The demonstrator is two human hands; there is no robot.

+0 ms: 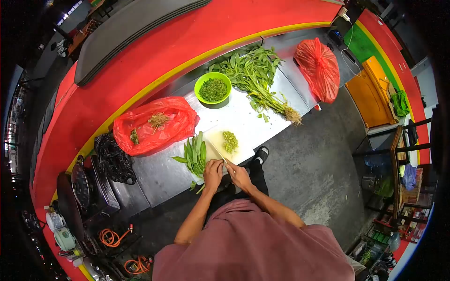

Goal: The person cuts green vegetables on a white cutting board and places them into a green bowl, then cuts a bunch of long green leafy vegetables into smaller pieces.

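My left hand [213, 174] is closed at the near edge of a pale cutting board [237, 154], beside a bunch of long green leaves [195, 154]; what its fingers press on is too small to tell. My right hand [239, 176] is wrapped round the handle of a knife [220, 152], whose blade points up and left over the board. Chopped green stems [230, 141] lie in a small pile on the board. Behind the board stands a lime green bowl [228, 97] with chopped greens [213, 90] in it.
Leafy stalks with roots [255, 77] lie at the table's back right. An open red bag [180, 133] holds root scraps at left, beside a black bag [114, 158]. A tied red bag [317, 70] sits far right. A pan [80, 186] is at far left.
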